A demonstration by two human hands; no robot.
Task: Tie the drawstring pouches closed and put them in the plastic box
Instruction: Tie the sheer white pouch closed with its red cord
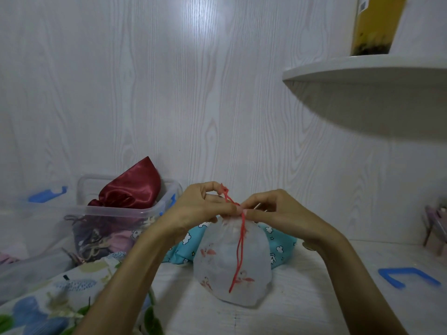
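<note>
both hands, left hand [200, 206] and right hand [278, 213], pinch the red drawstring [239, 247] at the neck of the white pouch [232, 259] on the table [314, 298]; tying is in hand, next it goes left into the plastic box [116, 211].

You are working in a home, most likely a bedroom or a small living corner. The wall [169, 81] in front of you is pale wood-grain panelling, and a rounded white shelf [362, 76] juts from it at the upper right with a yellow carton [377, 22] standing on it. The white table [314, 298] carries household storage: a clear plastic box [116, 213] with blue clips near its back left edge (soft cloth bags fill it), and floral-print fabric [60, 293] lies over its front left corner.
</note>
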